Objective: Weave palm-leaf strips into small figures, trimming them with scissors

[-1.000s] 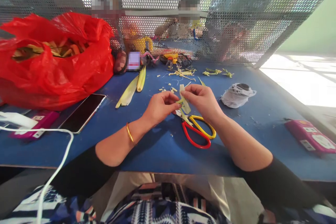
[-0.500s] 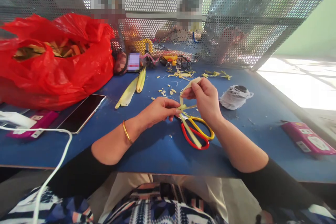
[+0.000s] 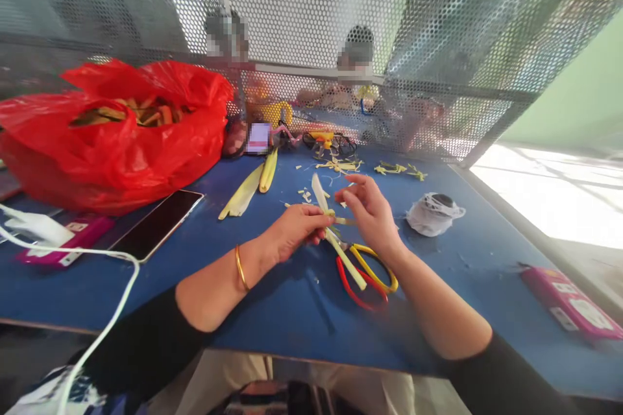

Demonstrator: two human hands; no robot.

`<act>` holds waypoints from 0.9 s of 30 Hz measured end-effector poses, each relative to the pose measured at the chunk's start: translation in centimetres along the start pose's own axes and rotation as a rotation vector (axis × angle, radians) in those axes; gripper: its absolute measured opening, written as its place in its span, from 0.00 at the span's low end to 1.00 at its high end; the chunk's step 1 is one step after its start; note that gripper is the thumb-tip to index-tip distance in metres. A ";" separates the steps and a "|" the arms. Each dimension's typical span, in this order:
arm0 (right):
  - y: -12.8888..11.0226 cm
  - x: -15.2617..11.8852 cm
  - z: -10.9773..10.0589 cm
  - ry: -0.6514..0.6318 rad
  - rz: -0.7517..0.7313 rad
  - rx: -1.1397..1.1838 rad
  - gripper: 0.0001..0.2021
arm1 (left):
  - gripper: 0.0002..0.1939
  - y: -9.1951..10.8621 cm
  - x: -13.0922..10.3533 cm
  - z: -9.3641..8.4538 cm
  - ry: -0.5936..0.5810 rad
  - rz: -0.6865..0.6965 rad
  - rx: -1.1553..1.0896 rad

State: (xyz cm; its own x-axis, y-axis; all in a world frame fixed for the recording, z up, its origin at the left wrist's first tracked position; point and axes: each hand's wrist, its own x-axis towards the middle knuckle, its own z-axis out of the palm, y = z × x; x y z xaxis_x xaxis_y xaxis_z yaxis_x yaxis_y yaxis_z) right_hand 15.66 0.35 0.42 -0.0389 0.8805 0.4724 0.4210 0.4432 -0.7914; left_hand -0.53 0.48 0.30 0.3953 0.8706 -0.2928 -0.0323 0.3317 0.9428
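Note:
My left hand [image 3: 304, 227] pinches several crossed strips of pale corn husk [image 3: 347, 259] between thumb and fingers. One strip sticks up, one points to the right, and a long one slants down over the scissors. Just to the right is my right hand [image 3: 368, 207], its fingers curved and apart, with nothing seen in them. Beneath the strips lie scissors [image 3: 389, 279] with one red and one yellow handle; the husk and my left fingers hide part of their blades. Farther back, two pieces of corn husk [image 3: 241, 194] rest on the blue table [image 3: 272, 318].
On the left stand a red plastic bag [image 3: 160, 168] of husks and a phone [image 3: 158, 224] beside a white cable [image 3: 114, 311]. A wrapped dark spool-like thing [image 3: 435, 214] and a magenta box [image 3: 572, 301] lie right. Husk scraps [image 3: 341, 164] lie before a perforated metal screen [image 3: 311, 0]; people sit behind it.
My right hand has let go of the husk strip it was pinching, and its fingers have spread. That strip now stands up from my left hand. The camera view has tilted upward.

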 end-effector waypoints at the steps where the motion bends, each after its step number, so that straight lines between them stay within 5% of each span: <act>1: 0.1 0.2 -0.4 -0.051 -0.043 -0.109 0.11 | 0.09 0.2 0.0 -0.1 0.034 0.011 -0.027; 5: 0.5 0.8 -1.7 -0.306 -0.287 -0.462 0.07 | 0.09 0.7 0.1 -0.4 0.118 0.035 -0.039; 8: 0.9 0.9 -2.1 -0.342 -0.354 -0.568 0.10 | 0.10 0.6 0.3 -0.4 0.130 0.036 0.014; 14: 1.5 0.6 -1.5 -0.225 -0.347 -0.714 0.11 | 0.12 0.0 0.6 -0.3 0.114 0.020 -0.016; 20: -1.7 -0.5 -1.6 0.083 -0.529 -0.740 0.10 | 0.09 0.4 0.6 -0.5 0.177 0.038 -0.213; 25: -2.6 -1.8 0.0 -0.328 -0.848 -0.709 0.12 | 0.09 0.7 0.5 -0.6 0.149 0.070 -0.330; 27: -2.1 -2.1 1.0 -0.394 -0.903 -0.806 0.14 | 0.10 0.7 0.3 -0.4 0.138 0.048 -0.339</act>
State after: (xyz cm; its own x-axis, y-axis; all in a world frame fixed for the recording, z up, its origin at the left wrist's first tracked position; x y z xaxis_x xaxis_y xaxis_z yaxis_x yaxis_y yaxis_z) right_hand 13.94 -2.23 0.70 -0.8052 0.3718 0.4619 0.5285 0.8033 0.2746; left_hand -0.81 1.16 0.83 0.2593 0.9211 -0.2904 -0.3594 0.3711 0.8562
